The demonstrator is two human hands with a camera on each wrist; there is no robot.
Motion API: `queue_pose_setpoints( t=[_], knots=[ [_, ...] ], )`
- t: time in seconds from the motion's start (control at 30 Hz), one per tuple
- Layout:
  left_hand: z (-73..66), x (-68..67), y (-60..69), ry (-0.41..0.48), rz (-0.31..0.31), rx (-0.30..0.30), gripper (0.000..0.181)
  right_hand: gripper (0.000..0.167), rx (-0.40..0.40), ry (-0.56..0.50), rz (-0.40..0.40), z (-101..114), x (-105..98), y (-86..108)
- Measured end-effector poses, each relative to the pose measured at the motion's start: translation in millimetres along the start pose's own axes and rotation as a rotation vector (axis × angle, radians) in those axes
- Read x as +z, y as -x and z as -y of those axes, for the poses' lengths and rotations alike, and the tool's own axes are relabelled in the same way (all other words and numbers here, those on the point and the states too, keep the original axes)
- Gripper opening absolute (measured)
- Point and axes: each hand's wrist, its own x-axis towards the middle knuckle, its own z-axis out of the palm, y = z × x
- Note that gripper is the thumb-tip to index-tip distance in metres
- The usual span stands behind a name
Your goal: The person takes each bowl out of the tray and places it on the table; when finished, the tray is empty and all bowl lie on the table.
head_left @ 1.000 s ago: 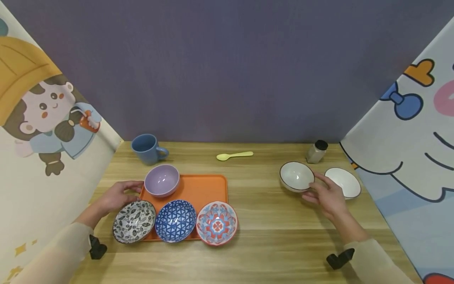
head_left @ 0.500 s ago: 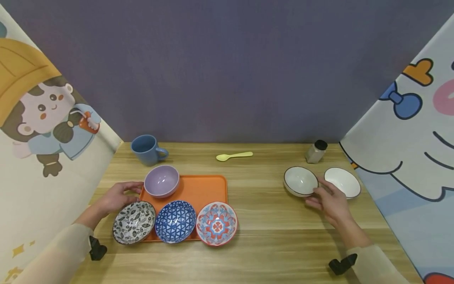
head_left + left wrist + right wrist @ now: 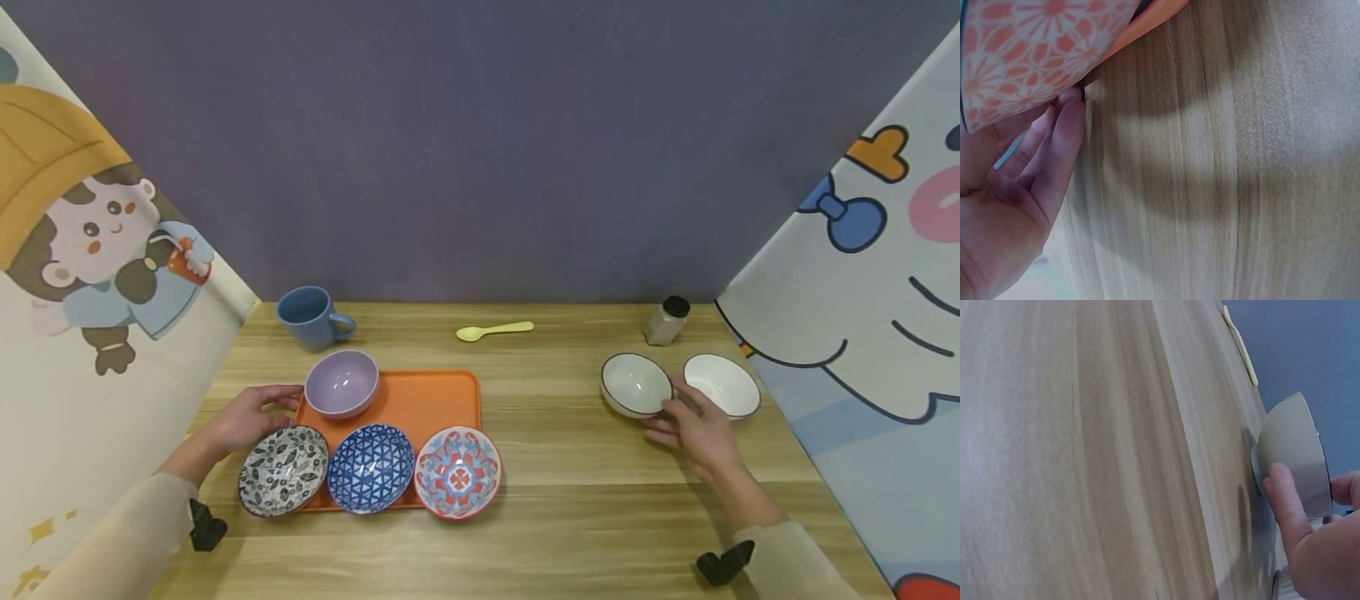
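Observation:
In the head view my right hand (image 3: 697, 429) pinches the right rim of a white bowl with a dark rim (image 3: 636, 383). In the right wrist view, a finger lies along the outside of this bowl (image 3: 1294, 450), whose foot is at or very near the tabletop. My left hand (image 3: 251, 417) rests at the left edge of an orange tray (image 3: 431, 396), fingers loosely bent. A black-and-white leaf-patterned bowl (image 3: 283, 471) is beside its thumb and a purple bowl (image 3: 342, 383) near its fingertips. In the left wrist view, a bowl wall covers part of the left hand (image 3: 1016, 194).
Along the tray's front edge are a blue triangle-patterned bowl (image 3: 372, 468) and a red-and-blue floral bowl (image 3: 457, 472). A second white bowl (image 3: 722, 385) stands right of the held one. Farther back are a blue mug (image 3: 311, 318), yellow spoon (image 3: 495, 331) and black-lidded jar (image 3: 667, 322).
My right hand has shifted the white bowl slightly right and toward me, then stayed nearly still over the last half second. The left hand has stayed in place.

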Motion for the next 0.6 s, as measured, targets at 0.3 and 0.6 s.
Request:
queue_pose_setpoints(
  t=[0.3, 0.6],
  knots=[
    [-0.8, 0.3, -0.7, -0.008, -0.011, -0.002, 0.055, 0.091, -0.01, 0.112, 0.063, 0.0, -2.0, 1.4],
    [-2.2, 0.3, 0.2, -0.01, -0.006, -0.005, 0.056, 0.1, -0.035, 0.358, 0.108, 7.4, -5.9, 3.6]
  ],
)
